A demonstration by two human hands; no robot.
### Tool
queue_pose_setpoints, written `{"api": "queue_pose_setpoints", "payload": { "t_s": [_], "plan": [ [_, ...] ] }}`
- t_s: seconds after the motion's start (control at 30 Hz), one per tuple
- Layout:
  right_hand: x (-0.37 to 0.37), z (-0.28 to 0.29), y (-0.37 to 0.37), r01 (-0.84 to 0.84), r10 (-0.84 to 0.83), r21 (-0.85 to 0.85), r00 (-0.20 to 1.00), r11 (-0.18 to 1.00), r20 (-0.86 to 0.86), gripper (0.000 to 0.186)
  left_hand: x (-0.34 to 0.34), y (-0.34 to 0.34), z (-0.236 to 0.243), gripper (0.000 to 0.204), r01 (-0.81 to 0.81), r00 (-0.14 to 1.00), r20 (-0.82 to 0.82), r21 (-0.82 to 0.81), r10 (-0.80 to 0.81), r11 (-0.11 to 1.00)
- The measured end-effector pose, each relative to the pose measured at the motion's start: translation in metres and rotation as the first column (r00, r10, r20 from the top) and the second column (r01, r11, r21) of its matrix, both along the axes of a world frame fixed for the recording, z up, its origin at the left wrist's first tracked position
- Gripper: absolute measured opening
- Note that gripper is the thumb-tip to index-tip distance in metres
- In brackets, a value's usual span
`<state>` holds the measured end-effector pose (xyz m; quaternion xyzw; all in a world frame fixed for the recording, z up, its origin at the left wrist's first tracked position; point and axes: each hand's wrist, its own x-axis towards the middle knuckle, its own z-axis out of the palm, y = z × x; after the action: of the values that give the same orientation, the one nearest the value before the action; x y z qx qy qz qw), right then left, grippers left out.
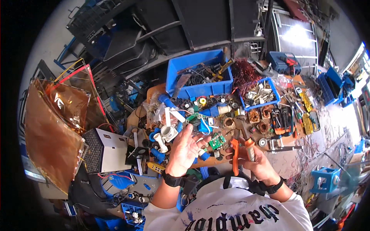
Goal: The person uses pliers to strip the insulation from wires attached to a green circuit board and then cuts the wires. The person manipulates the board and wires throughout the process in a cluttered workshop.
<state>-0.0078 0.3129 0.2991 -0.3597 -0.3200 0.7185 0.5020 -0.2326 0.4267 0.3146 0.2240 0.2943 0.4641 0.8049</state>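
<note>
My right hand [255, 158] is closed around orange-handled pliers [236, 148], whose jaws point away from me over the table. Palm up, with fingers apart, my left hand [185, 147] holds nothing that I can make out. Just right of its fingertips is a small green circuit board [217, 141]. White plastic pipe-like fittings [161, 143] and a blue cap-like piece [203, 155] are close to the left hand. Beyond both hands, a blue and white cylindrical part [216, 110] lies among loose pieces on the wooden table [210, 161].
A large blue bin [200, 91] of tools and scrap stands at the back. Right of it are tangled dark red wire [245, 73] and a blue tray [266, 103] of metal pieces. Hex keys [283, 120] lie farther right. A white box [111, 150] is at left.
</note>
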Motion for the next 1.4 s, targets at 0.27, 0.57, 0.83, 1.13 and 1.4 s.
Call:
{"api": "queue_pose_setpoints", "payload": {
  "t_s": [0.27,0.57,0.83,1.13,1.4],
  "plan": [
    [-0.007,0.031,-0.008,-0.139,0.127,0.083,0.981,0.987,0.144,0.091,-0.011,-0.014,0.026,0.041,0.034,0.997,-0.069,0.192,-0.021,0.981],
    [-0.012,0.049,-0.017,-0.1,0.085,0.133,0.99,0.986,0.113,0.095,-0.015,-0.021,0.03,0.058,0.113,0.983,-0.16,0.171,-0.086,0.979],
    [-0.012,0.055,-0.03,-0.055,0.049,0.121,0.997,0.991,0.054,0.097,-0.012,-0.024,0.028,0.062,0.147,0.986,-0.099,0.161,-0.132,0.976],
    [-0.02,0.056,-0.039,0.093,-0.109,0.162,0.99,0.982,0.092,0.075,-0.015,-0.03,0.028,0.058,0.17,0.984,-0.102,0.246,-0.149,0.954],
    [-0.043,0.071,-0.013,0.378,-0.44,0.292,0.878,0.879,0.189,0.033,-0.006,-0.044,0.037,0.046,0.165,0.986,-0.096,0.351,-0.14,0.922]
  ]
}}
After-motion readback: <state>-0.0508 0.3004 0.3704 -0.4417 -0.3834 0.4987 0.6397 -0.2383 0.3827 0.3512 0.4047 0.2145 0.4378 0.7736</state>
